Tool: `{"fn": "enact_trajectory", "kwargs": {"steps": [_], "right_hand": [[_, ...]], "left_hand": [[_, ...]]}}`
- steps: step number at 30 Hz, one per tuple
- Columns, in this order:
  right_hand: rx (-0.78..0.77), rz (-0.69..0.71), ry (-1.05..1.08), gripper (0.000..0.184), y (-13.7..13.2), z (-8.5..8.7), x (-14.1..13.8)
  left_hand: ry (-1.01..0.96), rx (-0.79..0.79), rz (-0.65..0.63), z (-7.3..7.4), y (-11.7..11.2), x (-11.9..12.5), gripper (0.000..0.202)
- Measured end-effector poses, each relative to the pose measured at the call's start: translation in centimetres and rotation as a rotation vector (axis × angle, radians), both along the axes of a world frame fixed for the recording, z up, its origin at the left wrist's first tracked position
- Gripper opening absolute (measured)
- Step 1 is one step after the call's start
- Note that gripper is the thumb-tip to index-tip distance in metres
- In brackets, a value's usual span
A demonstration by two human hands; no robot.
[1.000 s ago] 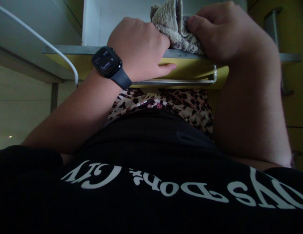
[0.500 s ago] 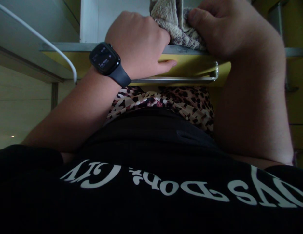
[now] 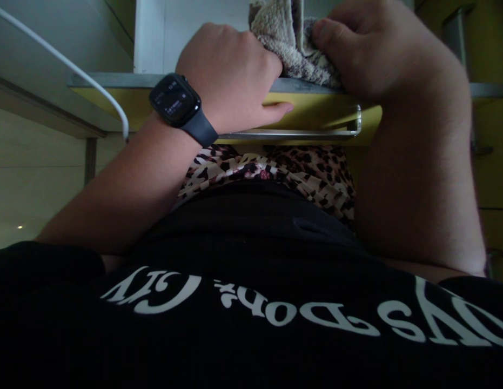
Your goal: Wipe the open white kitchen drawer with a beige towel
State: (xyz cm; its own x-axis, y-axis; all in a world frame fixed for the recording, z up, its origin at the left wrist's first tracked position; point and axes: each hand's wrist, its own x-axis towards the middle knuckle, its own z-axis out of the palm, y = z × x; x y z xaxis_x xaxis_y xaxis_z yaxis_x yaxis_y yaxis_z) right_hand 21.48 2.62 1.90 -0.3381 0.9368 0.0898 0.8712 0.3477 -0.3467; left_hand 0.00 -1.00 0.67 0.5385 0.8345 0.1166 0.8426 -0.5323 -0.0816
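My left hand (image 3: pixel 230 78), with a dark smartwatch (image 3: pixel 176 100) on its wrist, is hooked over the top edge of a pulled-out drawer (image 3: pixel 117 80). Its thumb lies along the yellow front and its fingers are hidden inside. A grey-brown terry cloth (image 3: pixel 277 32) is bunched against that edge just right of it. My right hand (image 3: pixel 376 51) holds the cloth, thumb pressed on its right part; the other fingers are mostly out of sight.
A metal bar handle (image 3: pixel 292 133) runs along the drawer front, close to my lap. On the left a white cable (image 3: pixel 73 65) hangs beside a pale panel. Yellow cabinet fronts with handles (image 3: pixel 457 38) stand on the right.
Both hands keep their hold in nearly the same place. The cloth and drawer show only a very slight shift in view.
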Motion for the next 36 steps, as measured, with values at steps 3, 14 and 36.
{"fn": "enact_trajectory", "kwargs": {"steps": [3, 14, 36], "right_hand": [[0.01, -0.013, -0.015, 0.044, 0.0, 0.0, 0.01], [-0.009, -0.018, 0.008, 0.041, -0.12, 0.03, -0.09], [-0.009, -0.009, -0.001, 0.042, -0.14, 0.12, -0.11]], "left_hand": [[-0.005, -0.002, -0.002, -0.09, 0.04, -0.03, 0.076], [0.009, 0.019, 0.006, -0.17, -0.07, -0.09, 0.072], [0.012, 0.025, -0.007, -0.16, -0.06, -0.07, 0.073]]}}
